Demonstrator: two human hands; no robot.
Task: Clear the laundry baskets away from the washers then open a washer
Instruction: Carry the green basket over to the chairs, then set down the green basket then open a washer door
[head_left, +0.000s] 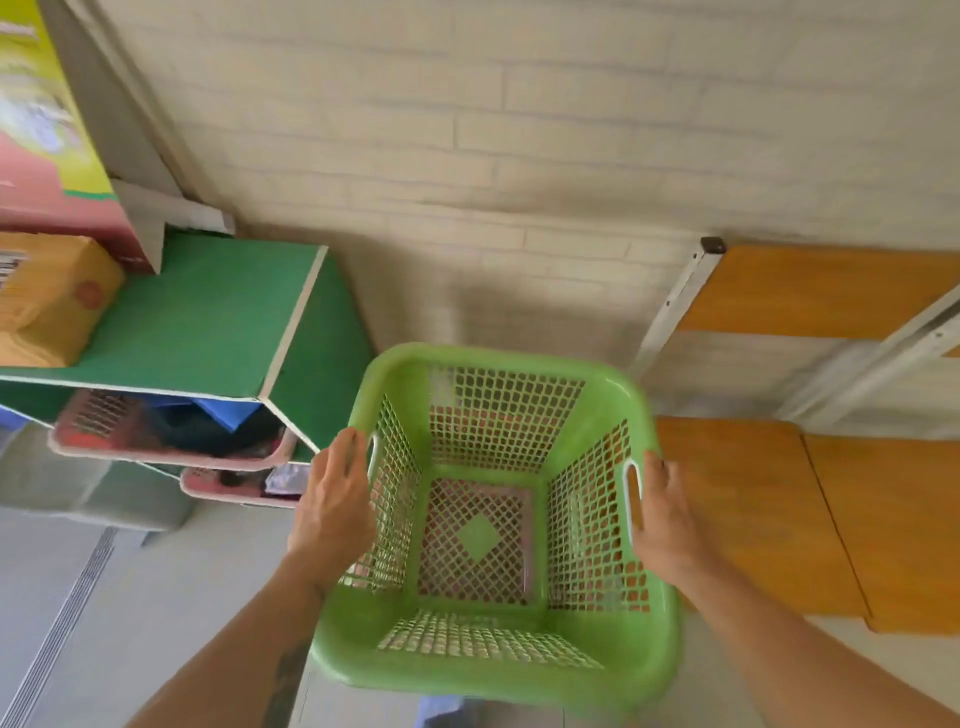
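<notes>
Between a green shelf unit (208, 317) holding pink baskets (171, 441) and orange wooden shelves (753, 509), before a white brick wall (519, 130): one green plastic lattice laundry basket (493, 519), empty, square, round-cornered, left hand (332, 499) and right hand (662, 514) clamped on its side rims.

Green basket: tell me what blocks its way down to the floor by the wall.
Nothing visible does. Both hands, left and right, hold the green basket by its sides, between the green shelf and the wooden bench.

Print on the yellow package (47, 296) is too blurred to read.
</notes>
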